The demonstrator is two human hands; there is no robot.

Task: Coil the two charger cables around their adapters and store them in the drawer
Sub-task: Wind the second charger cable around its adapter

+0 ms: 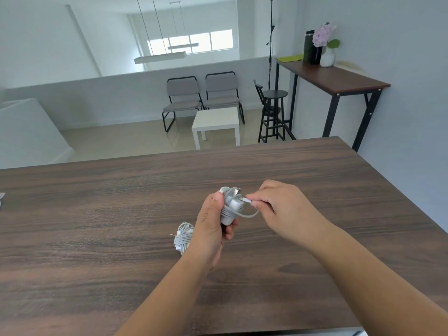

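My left hand (211, 229) grips a white charger adapter (231, 207) upright above the dark wooden table (97, 238), with its cable wound several times around the body. My right hand (276, 204) pinches the free end of that cable (247, 200) right beside the adapter's top; a short loop of cable hangs between the two hands. A second white charger (183, 237), wrapped in its own cable, lies on the table just left of my left wrist, partly hidden by it. No drawer is in view.
A small white object (2, 198) shows at the table's far left edge. Beyond the table stand two grey chairs (201, 98), a white side table (217, 122), a black stool (272, 112) and a tall side desk (339, 78) with a flask and vase.
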